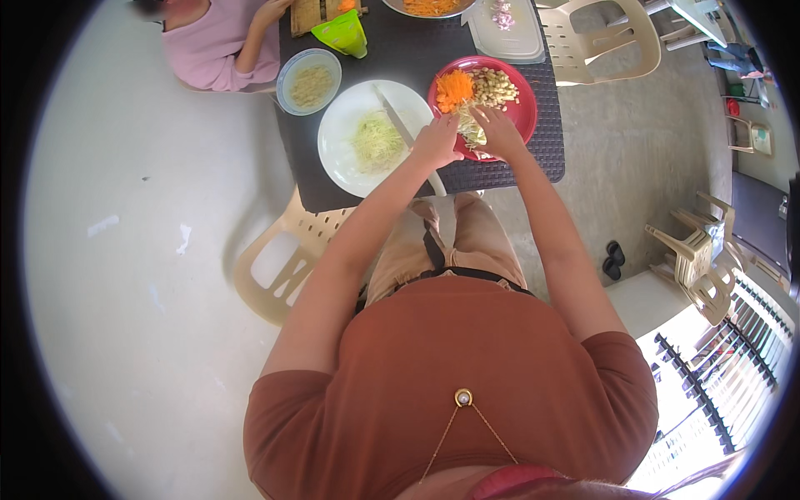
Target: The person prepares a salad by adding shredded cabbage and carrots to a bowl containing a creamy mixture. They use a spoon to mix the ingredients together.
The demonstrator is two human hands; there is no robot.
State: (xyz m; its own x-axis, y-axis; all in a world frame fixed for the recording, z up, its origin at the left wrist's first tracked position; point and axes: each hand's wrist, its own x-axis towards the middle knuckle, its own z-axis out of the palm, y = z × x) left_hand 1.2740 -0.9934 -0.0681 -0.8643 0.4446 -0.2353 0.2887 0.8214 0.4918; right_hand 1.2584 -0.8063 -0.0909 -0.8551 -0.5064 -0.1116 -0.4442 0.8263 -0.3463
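Observation:
Both my hands are at a red plate (529, 119) on the table. My left hand (439, 140) is over its left rim, thumb apart from the fingers, beside a pile of pale shredded vegetable (470, 125). On the pile's other side my right hand (500, 134) reaches in, fingertips at the shreds; whether it grips any is hidden. Shredded carrot (455, 89) and small cut pieces of a pale vegetable (494, 86) share the plate. A knife (392, 112) lies across a white plate (337, 140), passing under my left forearm. Pale green shreds (378, 142) are heaped on that plate.
The dark woven-pattern table (400, 59) also bears a bowl of minced pale food (310, 84), a green pouch (342, 34), a metal bowl with carrot (431, 6) and a white board (509, 40). A person in pink (219, 47) sits left. Plastic chairs (281, 250) (600, 44) flank the table.

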